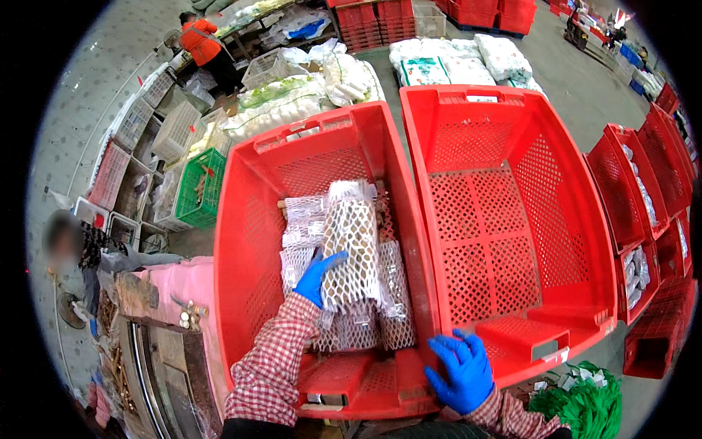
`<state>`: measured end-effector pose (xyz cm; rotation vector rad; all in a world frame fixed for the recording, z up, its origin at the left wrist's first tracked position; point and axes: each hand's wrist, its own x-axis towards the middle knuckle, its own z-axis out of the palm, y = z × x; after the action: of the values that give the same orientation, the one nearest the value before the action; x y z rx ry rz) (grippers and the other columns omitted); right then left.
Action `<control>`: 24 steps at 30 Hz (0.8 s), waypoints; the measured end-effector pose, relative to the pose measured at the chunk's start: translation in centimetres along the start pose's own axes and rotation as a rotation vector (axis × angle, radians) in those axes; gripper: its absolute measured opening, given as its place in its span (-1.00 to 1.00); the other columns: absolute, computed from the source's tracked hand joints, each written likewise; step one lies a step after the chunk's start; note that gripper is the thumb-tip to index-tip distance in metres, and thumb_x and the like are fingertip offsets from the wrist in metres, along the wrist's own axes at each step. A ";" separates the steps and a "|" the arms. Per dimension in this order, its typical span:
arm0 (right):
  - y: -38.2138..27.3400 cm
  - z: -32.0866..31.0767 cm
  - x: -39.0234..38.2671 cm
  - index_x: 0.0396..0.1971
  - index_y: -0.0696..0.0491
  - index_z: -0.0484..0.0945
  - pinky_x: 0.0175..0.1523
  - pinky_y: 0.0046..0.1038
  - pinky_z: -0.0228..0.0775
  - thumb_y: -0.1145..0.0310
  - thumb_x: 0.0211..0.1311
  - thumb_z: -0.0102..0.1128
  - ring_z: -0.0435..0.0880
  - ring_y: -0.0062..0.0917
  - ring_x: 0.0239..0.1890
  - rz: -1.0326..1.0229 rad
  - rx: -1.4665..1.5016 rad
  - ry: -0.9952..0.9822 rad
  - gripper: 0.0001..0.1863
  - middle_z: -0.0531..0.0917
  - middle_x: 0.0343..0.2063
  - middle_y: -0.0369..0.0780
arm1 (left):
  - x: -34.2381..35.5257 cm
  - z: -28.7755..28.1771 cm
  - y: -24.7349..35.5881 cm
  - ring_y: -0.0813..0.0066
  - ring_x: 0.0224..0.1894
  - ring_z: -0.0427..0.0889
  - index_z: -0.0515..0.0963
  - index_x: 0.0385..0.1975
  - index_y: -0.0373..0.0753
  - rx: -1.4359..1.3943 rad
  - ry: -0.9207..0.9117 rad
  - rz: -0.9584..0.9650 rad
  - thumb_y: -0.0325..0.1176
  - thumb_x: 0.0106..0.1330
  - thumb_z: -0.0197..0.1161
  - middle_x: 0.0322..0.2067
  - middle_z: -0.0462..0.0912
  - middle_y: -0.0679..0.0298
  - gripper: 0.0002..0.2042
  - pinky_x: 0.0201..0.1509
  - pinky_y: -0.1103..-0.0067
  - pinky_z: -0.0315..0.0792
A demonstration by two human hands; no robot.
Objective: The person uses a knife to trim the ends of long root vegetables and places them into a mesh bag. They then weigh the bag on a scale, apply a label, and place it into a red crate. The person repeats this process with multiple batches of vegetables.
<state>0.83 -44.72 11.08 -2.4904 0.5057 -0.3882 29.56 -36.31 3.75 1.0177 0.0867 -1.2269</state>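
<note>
My left hand (316, 282), in a blue glove, reaches into the left red crate (247, 219). Its thumb and fingers are closed on the side of a long package in white foam netting (349, 252), with something brown showing through the mesh. That package is tilted over several similar netted packages (398, 293) on the crate's bottom. My right hand (464, 373), also blue-gloved, is over the near rims where the two crates meet. Its fingers are spread and hold nothing; whether they touch the rim I cannot tell. The right red crate (482, 241) has a perforated bottom with nothing on it.
Green netting (585, 399) lies at the near right. More red crates (621, 190) stand along the right side. Beyond are bagged white vegetables (292, 102) and white sacks (446, 66). A green basket (201, 186) and a pink-covered table (183, 289) are leftward. Two people work farther off at left.
</note>
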 end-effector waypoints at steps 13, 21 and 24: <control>-0.6 -0.7 1.9 -0.25 0.05 0.37 -0.03 -0.34 0.11 0.37 -0.21 0.13 0.34 -0.35 -0.21 -0.019 0.029 -0.030 -0.61 0.41 -0.26 -0.22 | 16.7 -3.1 -5.5 -0.12 -0.05 0.21 -0.25 0.13 0.04 1.238 0.390 0.388 0.03 -0.19 0.21 -0.05 0.10 -0.22 -0.09 -0.02 0.29 0.18; -1.8 -0.7 0.4 -0.27 0.09 0.39 -0.02 -0.37 0.10 0.42 -0.20 0.13 0.33 -0.31 -0.19 -0.087 0.087 -0.016 -0.64 0.43 -0.27 -0.20 | 5.5 -2.1 -4.1 0.14 -0.15 0.39 0.34 -0.18 -0.30 1.541 0.108 0.256 -0.05 0.00 0.04 -0.21 0.40 -0.01 -0.52 -0.09 0.42 0.27; -1.9 -1.3 1.0 -0.23 0.15 0.38 -0.06 -0.40 0.16 0.45 -0.13 0.12 0.35 -0.33 -0.18 -0.212 0.070 0.017 -0.64 0.44 -0.28 -0.14 | -1.9 -2.1 -1.8 0.14 -0.23 0.42 0.36 -0.21 -0.27 1.652 0.160 0.504 -0.03 0.02 0.00 -0.26 0.44 0.04 -0.55 -0.16 0.41 0.30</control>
<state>1.74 -44.32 13.40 -2.4815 0.2302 -0.5009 28.31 -33.42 2.56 2.3260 -1.1683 -0.5408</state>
